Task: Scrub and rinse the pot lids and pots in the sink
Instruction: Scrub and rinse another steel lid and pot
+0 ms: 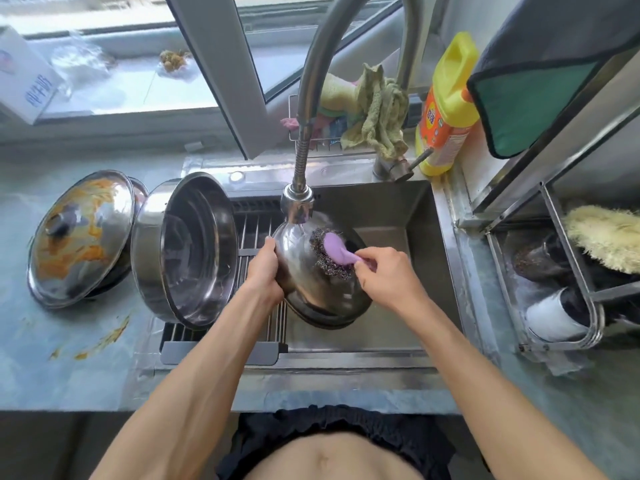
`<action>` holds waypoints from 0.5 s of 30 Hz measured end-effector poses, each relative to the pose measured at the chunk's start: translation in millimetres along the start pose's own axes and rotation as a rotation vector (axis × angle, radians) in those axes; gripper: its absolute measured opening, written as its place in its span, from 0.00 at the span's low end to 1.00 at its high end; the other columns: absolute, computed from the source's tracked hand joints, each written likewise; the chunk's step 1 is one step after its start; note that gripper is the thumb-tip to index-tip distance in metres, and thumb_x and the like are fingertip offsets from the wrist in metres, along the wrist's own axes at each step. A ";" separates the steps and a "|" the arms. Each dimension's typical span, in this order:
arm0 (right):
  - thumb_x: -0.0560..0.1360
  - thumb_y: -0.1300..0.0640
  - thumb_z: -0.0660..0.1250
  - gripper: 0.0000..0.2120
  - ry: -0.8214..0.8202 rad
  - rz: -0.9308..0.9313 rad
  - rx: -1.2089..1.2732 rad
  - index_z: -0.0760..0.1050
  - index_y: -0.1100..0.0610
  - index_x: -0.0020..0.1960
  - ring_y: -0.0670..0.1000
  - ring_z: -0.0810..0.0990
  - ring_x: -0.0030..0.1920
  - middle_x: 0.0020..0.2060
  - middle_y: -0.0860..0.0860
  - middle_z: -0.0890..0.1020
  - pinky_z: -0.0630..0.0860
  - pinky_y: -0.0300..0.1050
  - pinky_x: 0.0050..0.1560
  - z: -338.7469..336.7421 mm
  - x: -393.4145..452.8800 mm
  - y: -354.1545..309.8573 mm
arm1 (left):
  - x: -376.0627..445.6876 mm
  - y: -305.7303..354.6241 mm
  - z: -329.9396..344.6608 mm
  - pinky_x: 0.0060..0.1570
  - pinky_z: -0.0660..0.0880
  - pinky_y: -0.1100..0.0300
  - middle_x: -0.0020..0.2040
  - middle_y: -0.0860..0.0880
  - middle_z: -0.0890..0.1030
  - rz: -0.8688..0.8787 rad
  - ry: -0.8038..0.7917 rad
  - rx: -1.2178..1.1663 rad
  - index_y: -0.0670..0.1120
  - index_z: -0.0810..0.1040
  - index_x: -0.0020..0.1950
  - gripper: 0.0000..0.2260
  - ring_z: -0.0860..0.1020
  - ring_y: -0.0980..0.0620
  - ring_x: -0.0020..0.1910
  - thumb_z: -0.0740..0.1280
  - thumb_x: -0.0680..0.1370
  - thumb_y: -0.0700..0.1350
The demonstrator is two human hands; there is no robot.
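Over the steel sink (pixel 391 209) I hold a shiny steel pot lid (pixel 304 271), dome side up and tilted, right under the faucet head (pixel 297 202). My left hand (pixel 265 271) grips the lid's left rim. My right hand (pixel 384 275) is closed on the purple handle of a steel-wool scrubber (pixel 330 252), whose wire pad presses on the lid's top. A large steel pot (pixel 187 251) stands on its side on the drying rack (pixel 259 233) at the sink's left. A dirty lid (pixel 81 233) smeared with orange residue rests on another pot on the left counter.
A yellow detergent bottle (pixel 448 105) and green rags (pixel 379 112) stand behind the sink by the tap lever (pixel 403 164). A metal rack (pixel 561 271) with a yellow brush (pixel 606 233) fills the right side. Orange spills (pixel 104 337) mark the left counter.
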State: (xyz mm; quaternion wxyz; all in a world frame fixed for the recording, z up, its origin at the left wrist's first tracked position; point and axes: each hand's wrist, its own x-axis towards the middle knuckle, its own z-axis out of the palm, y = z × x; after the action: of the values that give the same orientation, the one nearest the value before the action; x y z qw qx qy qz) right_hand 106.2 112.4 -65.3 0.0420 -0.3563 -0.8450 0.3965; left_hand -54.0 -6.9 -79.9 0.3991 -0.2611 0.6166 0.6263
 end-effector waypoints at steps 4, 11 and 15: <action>0.75 0.62 0.62 0.10 -0.039 -0.005 -0.011 0.83 0.58 0.47 0.58 0.76 0.38 0.33 0.56 0.80 0.70 0.49 0.41 1.1 -0.2 3.6 | 8.3 5.9 7.8 0.43 0.84 0.48 0.54 0.43 0.87 0.001 -0.003 0.102 0.45 0.82 0.64 0.20 0.86 0.44 0.52 0.62 0.83 0.58; 0.80 0.50 0.61 0.08 -0.171 -0.178 -0.277 0.78 0.48 0.54 0.59 0.75 0.38 0.34 0.50 0.76 0.76 0.52 0.40 -6.1 -2.0 -8.5 | 13.8 2.7 12.9 0.47 0.84 0.45 0.50 0.41 0.87 0.039 -0.005 0.106 0.44 0.82 0.57 0.18 0.86 0.42 0.47 0.63 0.84 0.57; 0.81 0.50 0.58 0.09 -0.019 -0.142 -0.320 0.74 0.52 0.53 0.65 0.79 0.46 0.44 0.58 0.82 0.71 0.52 0.39 -10.7 20.1 -20.8 | 17.7 -1.6 8.3 0.54 0.82 0.46 0.49 0.43 0.87 0.079 -0.038 0.113 0.43 0.83 0.56 0.18 0.86 0.44 0.49 0.66 0.82 0.57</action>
State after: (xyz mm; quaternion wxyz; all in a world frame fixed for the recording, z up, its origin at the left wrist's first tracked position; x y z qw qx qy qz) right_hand 83.3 123.0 -47.7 0.0049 -0.2942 -0.9207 0.2563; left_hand -60.9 4.2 -94.4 0.3998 -0.2016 0.6529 0.6109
